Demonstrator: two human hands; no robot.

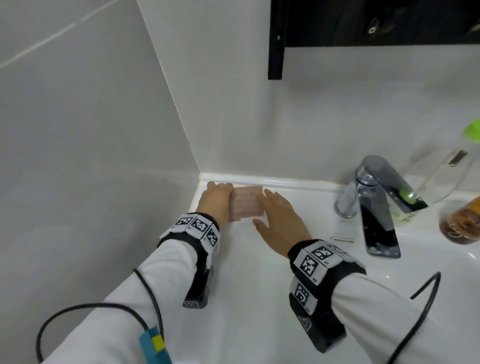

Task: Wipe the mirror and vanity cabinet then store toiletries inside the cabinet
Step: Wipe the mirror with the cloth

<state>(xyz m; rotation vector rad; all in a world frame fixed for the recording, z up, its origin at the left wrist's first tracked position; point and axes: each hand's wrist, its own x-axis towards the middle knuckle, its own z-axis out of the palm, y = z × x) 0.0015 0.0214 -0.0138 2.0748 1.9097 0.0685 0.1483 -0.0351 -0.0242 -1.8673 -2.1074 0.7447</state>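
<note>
Pink ribbed cloth (246, 203), folded square; right hand (280, 221) flat-fingered on it; left hand (215, 200) touching, grip unclear.

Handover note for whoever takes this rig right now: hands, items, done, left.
Left hand: on the left edge of the cloth; grip unclear.
Right hand: open, fingers flat against the cloth's right edge.
Cloth: flat on the basin top, back left corner, left of the tap.
Toiletries: amber bottle and green-topped item are out, right of the tap.
Done: wiping is under way here; how much is wiped cannot be told.
Left: store the toiletries in the cabinet.
</note>
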